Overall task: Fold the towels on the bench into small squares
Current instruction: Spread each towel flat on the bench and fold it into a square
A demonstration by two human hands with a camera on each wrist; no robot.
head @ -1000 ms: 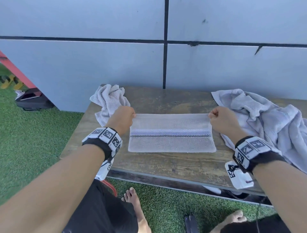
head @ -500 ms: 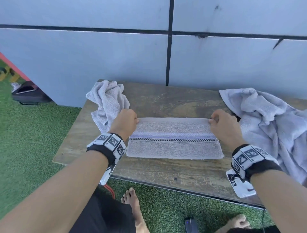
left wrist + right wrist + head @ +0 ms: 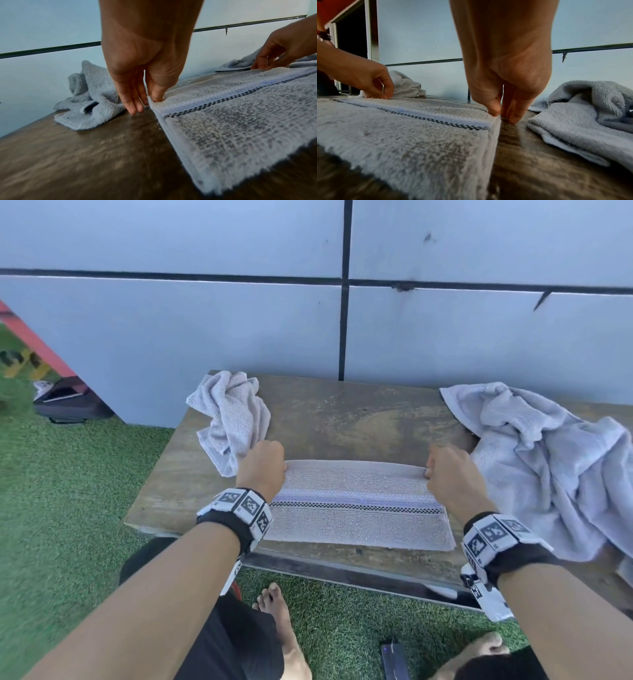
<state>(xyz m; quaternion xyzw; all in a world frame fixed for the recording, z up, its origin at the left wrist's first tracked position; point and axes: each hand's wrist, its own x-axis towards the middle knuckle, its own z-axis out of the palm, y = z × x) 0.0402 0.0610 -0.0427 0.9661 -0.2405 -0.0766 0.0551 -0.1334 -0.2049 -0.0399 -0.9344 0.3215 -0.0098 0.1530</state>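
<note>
A pale towel with a checkered stripe (image 3: 359, 505) lies folded flat across the wooden bench (image 3: 342, 419). My left hand (image 3: 263, 470) pinches its far left corner (image 3: 154, 101), thumb on top. My right hand (image 3: 445, 474) pinches the far right corner (image 3: 493, 113) in the same way. Both far corners are raised slightly off the bench. The striped towel (image 3: 240, 121) fills the right of the left wrist view, and the same striped towel (image 3: 411, 128) fills the left of the right wrist view.
A crumpled grey towel (image 3: 229, 419) sits at the bench's back left. A larger crumpled towel (image 3: 548, 460) covers the right end. A panelled wall (image 3: 308, 320) stands right behind the bench. Green turf (image 3: 68, 491), my bare feet (image 3: 277, 611) and a phone (image 3: 394, 662) lie below.
Both hands have kept their pinch on the far corners. The far edge now lifts a little and curls toward me. The head view has shifted.
</note>
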